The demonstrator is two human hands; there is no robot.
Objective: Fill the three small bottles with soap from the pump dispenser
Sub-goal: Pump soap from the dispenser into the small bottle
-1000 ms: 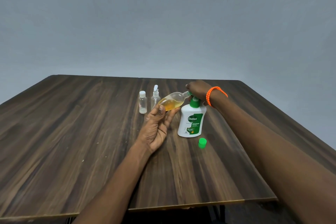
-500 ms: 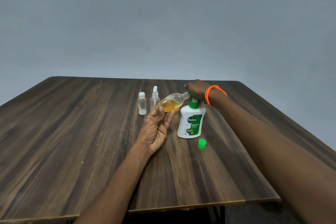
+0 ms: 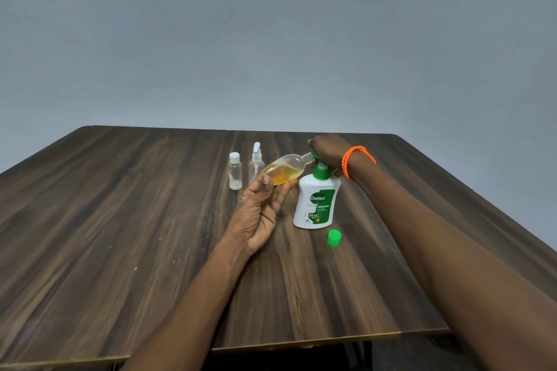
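Observation:
A white Dettol pump dispenser (image 3: 316,203) with a green pump stands on the wooden table (image 3: 120,220). My right hand (image 3: 327,150) rests on top of the pump head, fingers curled over it. My left hand (image 3: 260,211) holds a clear small bottle (image 3: 284,172) tilted on its side, its open neck at the pump's nozzle; amber soap fills about half of it. Its green cap (image 3: 334,238) lies on the table in front of the dispenser. Two more small bottles stand upright behind: one with a white cap (image 3: 235,171) and a spray bottle (image 3: 256,164).
The table's front edge (image 3: 301,343) is close to me, its far edge meets a plain grey wall (image 3: 271,39). An orange bead bracelet (image 3: 354,159) sits on my right wrist.
Hardly anything has moved: both hands keep their hold on the tilted bottle and pump head. The view has shifted slightly.

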